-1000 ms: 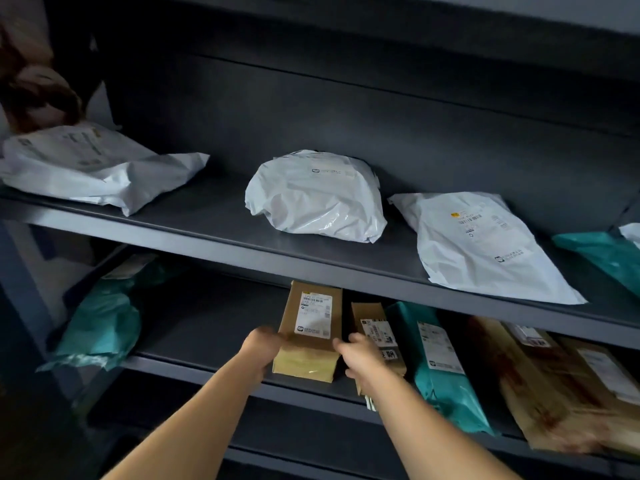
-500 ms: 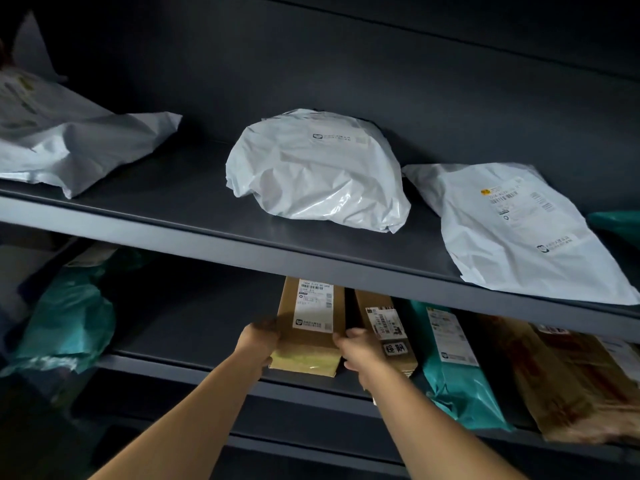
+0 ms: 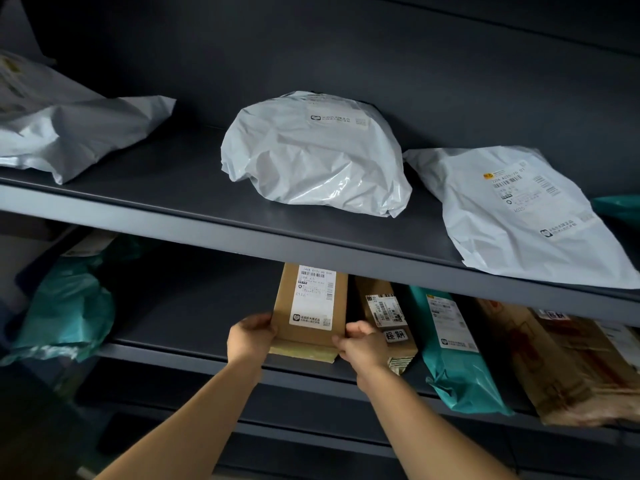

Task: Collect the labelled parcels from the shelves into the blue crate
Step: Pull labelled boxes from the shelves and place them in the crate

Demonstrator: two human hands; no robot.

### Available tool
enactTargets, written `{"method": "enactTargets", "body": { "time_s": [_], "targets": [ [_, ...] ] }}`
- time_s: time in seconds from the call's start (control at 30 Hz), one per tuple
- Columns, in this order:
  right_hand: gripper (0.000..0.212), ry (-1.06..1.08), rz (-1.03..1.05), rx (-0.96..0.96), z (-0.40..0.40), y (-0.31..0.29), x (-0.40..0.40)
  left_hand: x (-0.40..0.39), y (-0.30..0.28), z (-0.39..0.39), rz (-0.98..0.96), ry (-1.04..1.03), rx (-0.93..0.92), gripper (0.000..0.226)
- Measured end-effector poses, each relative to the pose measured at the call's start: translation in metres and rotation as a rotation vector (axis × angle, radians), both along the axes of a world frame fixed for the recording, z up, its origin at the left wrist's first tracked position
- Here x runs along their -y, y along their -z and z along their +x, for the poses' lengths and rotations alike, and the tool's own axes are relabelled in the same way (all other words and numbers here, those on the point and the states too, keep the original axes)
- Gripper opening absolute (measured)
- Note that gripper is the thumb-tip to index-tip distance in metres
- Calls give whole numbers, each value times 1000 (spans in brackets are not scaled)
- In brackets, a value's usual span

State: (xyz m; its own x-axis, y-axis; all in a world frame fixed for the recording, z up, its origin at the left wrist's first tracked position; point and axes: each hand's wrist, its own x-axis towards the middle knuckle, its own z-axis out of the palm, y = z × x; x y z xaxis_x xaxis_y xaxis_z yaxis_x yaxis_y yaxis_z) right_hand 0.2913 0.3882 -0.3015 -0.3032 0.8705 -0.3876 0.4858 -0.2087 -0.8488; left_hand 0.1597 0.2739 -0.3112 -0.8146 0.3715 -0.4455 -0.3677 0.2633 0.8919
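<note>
On lower shelf (image 3: pixel 194 327), both hands' fingers still hold brown box (image 3: pixel 308 317); view nearer than before.

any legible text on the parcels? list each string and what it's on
"C13J" on the label of the brown box gripped by the left hand and right hand.
"超期" on a small tag on the second brown box.
"A025" on the label of the flat white bag.
Barcodes, fine print and logo lines on all labels, the teal bag included: too small to read.

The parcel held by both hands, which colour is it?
Brown cardboard parcel with white label, seen in head view.
</note>
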Motion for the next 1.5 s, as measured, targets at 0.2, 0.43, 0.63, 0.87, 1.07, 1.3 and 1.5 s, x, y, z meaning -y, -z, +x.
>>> {"method": "enactTargets", "body": {
  "time_s": [0.2, 0.43, 0.63, 0.87, 1.07, 1.3, 1.5],
  "targets": [
    [33, -3, 89, -45, 2, 1, 8, 7, 8, 2, 134, -59, 49, 30],
    [36, -12, 111, -78, 3, -2, 8, 10, 10, 3, 192, -90, 50, 33],
    [36, -23, 87, -83, 1, -1, 8, 13, 12, 1, 149, -91, 35, 31],
    [38, -62, -19, -20, -4, -1, 4, 13, 7, -1, -4, -40, -55, 28],
    [40, -88, -72, -10, -3, -6, 2, 5, -7, 3, -182, 51, -213, 37],
    [15, 11, 119, -27, 14, -24, -25, -32, -30, 48, -405, 239, -686, 73],
    [28, 137, 190, 128, 57, -32, -75, -76, -42, 85, -123, 542, -764, 64]
  ]
}}
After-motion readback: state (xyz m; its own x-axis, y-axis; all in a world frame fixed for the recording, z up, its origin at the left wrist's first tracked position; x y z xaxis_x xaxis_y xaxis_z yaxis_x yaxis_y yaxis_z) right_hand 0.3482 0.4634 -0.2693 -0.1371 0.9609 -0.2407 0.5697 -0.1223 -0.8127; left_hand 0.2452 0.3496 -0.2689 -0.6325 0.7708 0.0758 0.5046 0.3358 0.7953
